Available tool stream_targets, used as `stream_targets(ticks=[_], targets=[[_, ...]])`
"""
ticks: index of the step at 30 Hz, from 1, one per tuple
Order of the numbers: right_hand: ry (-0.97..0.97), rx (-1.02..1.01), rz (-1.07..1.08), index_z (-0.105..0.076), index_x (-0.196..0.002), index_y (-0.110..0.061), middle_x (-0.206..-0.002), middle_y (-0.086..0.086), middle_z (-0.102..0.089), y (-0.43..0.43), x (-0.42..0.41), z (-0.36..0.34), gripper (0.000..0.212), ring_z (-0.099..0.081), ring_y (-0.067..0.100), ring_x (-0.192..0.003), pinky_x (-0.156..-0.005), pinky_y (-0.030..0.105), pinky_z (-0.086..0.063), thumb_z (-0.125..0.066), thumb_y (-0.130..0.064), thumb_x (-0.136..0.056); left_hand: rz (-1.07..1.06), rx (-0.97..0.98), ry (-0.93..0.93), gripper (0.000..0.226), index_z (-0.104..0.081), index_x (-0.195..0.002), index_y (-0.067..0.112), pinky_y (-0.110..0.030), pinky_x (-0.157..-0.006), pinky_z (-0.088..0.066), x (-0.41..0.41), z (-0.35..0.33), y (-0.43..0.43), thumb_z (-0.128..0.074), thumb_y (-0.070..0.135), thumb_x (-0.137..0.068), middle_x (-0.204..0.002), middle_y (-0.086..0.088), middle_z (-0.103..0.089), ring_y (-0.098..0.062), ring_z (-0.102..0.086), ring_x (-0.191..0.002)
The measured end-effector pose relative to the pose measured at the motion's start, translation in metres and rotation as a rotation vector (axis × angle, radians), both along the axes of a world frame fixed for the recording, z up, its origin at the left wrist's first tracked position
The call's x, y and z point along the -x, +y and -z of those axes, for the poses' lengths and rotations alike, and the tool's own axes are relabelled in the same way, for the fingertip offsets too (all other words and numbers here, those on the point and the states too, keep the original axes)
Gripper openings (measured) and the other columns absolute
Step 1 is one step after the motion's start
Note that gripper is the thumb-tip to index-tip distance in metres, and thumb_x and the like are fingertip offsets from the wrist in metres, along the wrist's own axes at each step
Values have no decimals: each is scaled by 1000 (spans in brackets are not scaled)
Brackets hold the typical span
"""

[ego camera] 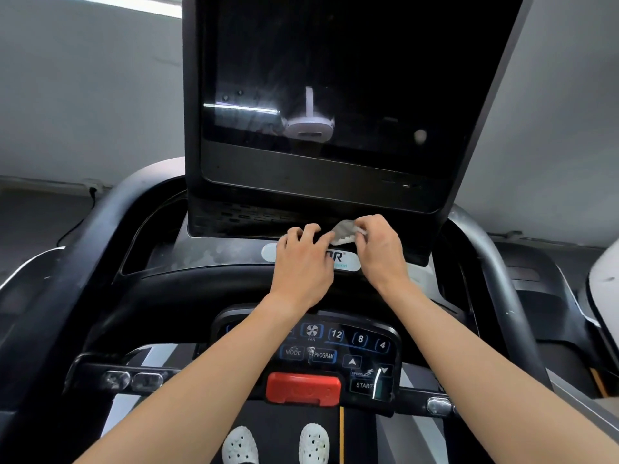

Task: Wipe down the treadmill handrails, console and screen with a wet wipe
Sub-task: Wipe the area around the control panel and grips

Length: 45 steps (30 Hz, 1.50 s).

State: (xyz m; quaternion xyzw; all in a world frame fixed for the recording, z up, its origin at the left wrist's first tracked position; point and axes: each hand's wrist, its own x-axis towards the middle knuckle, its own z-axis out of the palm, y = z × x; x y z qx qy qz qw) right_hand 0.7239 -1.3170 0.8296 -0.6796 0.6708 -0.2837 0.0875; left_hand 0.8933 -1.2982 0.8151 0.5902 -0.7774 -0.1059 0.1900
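Note:
A crumpled white wet wipe (345, 233) sits just under the lower edge of the big dark screen (335, 95), above the console shelf (214, 254). My right hand (380, 251) pinches the wipe at its right side with curled fingers. My left hand (303, 262) lies beside it, its curled fingertips touching the wipe's left edge. Both hands cover part of a white logo badge (271, 254). The button panel (338, 349) with a red stop key (303, 386) lies below my forearms. Black handrails curve down at the left (73, 262) and right (499, 279).
Grey walls stand behind the treadmill, and a cable (78, 226) hangs at the left. Part of a neighbouring white machine (603, 279) shows at the right edge. My feet in white shoes (276, 445) stand on the belt below the console.

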Motion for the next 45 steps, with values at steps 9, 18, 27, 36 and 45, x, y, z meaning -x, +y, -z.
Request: stream_targets(ticks=[9, 18, 27, 36, 45], targets=[[32, -127, -23, -72, -119, -8, -110, -4, -57, 1, 3, 11, 24, -54, 8, -92, -84, 20, -45, -56, -11, -102, 75, -65, -171, 44, -59, -136, 28, -45, -105, -35, 14, 4, -20, -34, 42, -103, -135, -1, -49, -29, -42, -115], [20, -151, -44, -74, -115, -11, -108, -3, -62, -4, -2, 11, 23, -60, 12, -98, -90, 28, -50, -57, -11, -101, 101, -93, -123, 42, -56, -140, 31, -43, -101, -37, 10, 5, -24, -38, 42, -103, -134, 3, -50, -27, -42, -114], [-30, -115, 49, -75, -112, -12, -105, -4, -60, -5, -7, 12, 21, -58, 14, -97, -86, 29, -49, -58, -11, -100, 111, -97, -176, 47, -56, -143, 33, -41, -105, -34, 9, 4, -25, -32, 44, -105, -139, 5, -47, -26, -40, -119], [117, -144, 1, -76, -113, -13, -99, -2, -59, 11, 11, 11, 27, -55, 18, -95, -80, 27, -41, -52, -15, -101, 101, -119, -1, 41, -63, -136, 32, -41, -113, -31, -2, -2, -22, -37, 36, -105, -134, 9, -56, -22, -43, -121], [68, -66, -37, -74, -112, -6, -106, 1, -56, 9, -12, 5, 22, -56, 18, -94, -84, 38, -54, -56, -13, -100, -43, -64, 92, 30, -61, -124, 9, -37, -94, -44, -8, -2, -11, -53, 21, -98, -121, -5, -60, -25, -53, -110]])
